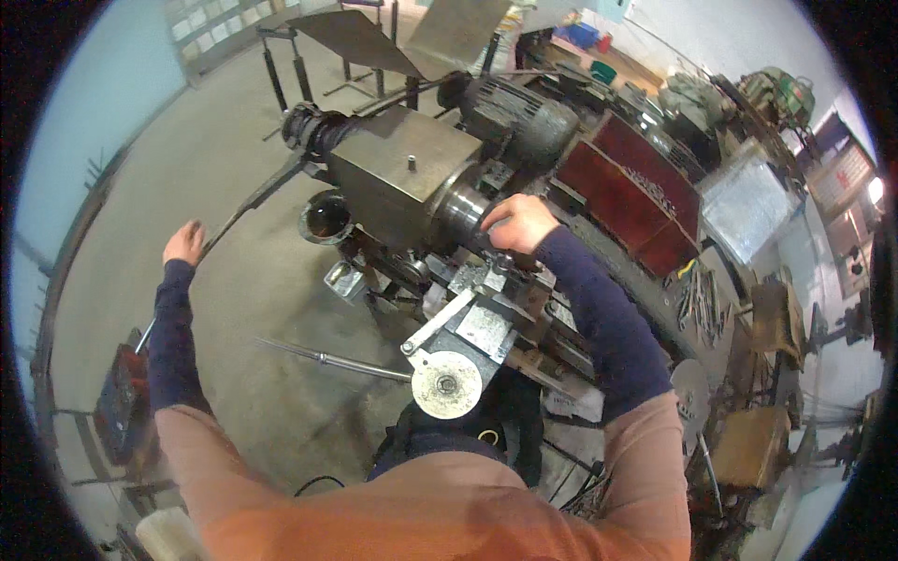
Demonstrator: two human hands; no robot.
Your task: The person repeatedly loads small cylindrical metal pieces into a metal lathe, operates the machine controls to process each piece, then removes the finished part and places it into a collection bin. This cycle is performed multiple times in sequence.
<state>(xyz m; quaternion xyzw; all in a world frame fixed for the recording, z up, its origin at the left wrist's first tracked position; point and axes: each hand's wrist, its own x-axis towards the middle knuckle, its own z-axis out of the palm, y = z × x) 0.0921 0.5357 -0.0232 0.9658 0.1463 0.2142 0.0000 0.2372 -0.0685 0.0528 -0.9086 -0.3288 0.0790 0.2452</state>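
A metal lathe stands in front of me, with a boxy headstock (402,159) and a shiny round chuck (462,211) on its right side. My right hand (524,224) is at the chuck's front face, fingers curled in; whatever they hold is hidden. Far out to the left, my left hand (185,243) is closed around the end of a long dark lever (253,203), which runs to the headstock's left end. Below the chuck sits the tool slide (485,327), with a pale flat bar (440,320) and a round handwheel disc (446,384) close to my body.
An electric motor (524,117) lies behind the headstock. Right of it stands a dark red metal guard (636,192), then a silvery sheet (751,201). Several loose tools (703,304) lie at the right. A long handle (337,361) sticks out left over the floor.
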